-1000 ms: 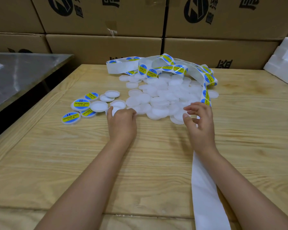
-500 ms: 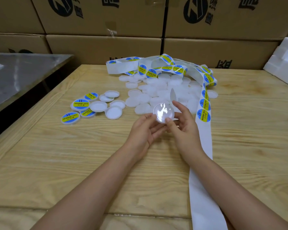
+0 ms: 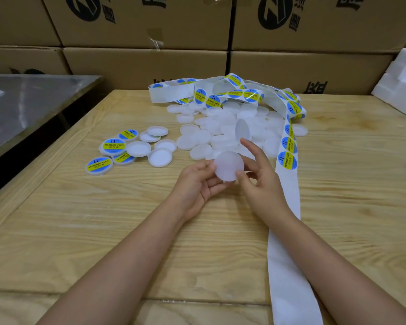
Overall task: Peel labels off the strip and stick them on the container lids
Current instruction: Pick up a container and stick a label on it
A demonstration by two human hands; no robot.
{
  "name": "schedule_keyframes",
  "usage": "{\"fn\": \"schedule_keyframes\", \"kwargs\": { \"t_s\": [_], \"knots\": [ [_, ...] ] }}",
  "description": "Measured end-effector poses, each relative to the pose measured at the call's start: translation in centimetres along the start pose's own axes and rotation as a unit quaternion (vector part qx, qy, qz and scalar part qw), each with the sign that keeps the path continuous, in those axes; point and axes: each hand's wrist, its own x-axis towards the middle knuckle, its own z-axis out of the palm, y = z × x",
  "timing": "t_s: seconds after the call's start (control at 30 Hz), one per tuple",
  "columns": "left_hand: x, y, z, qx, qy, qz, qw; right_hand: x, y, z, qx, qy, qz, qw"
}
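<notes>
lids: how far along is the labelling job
Early on. Done: four labelled lids lie at the left of the table. In hand: a bare lid, pinched between the left hand and right hand, with no label on it yet. Left: a big pile of unlabelled ones, and the strip carries many labels to peel.

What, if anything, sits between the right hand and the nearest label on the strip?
Nothing visible. The right hand, holding the blank white round plastic lid with the left hand, is just left of the nearest blue-and-yellow round label on the white paper strip.
</notes>
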Motion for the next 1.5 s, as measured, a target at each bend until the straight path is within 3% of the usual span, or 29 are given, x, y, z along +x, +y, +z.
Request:
{"fn": "schedule_keyframes", "kwargs": {
  "t_s": [0.17, 0.3, 0.37, 0.5, 0.67, 1.5],
  "knots": [
    [0.2, -0.3, 0.1, -0.043, 0.0, -0.001, 0.999, 0.2, -1.0, 0.2, 0.057, 0.096, -0.026, 0.993],
    [0.2, -0.5, 0.2, -0.03, 0.0, -0.009, 1.0, 0.2, -1.3, -0.2, 0.136, 0.155, 0.03, 0.978],
    [0.2, -0.5, 0.2, -0.028, 0.0, -0.011, 1.0, 0.4, -1.3, -0.3, 0.205, 0.145, 0.092, 0.964],
    [0.2, -0.5, 0.2, -0.037, -0.018, -0.018, 0.999, 0.8, -1.1, -1.0, 0.354, 0.048, 0.216, 0.909],
    [0.1, -0.4, -0.1, -0.009, -0.051, -0.02, 0.998, 1.0, -1.0, -1.3, 0.394, 0.008, 0.32, 0.862],
    [-0.1, -0.6, 0.4, 0.056, -0.012, 0.01, 0.998, 1.1, -0.5, -1.1, 0.339, 0.034, 0.313, 0.887]
  ]
}}
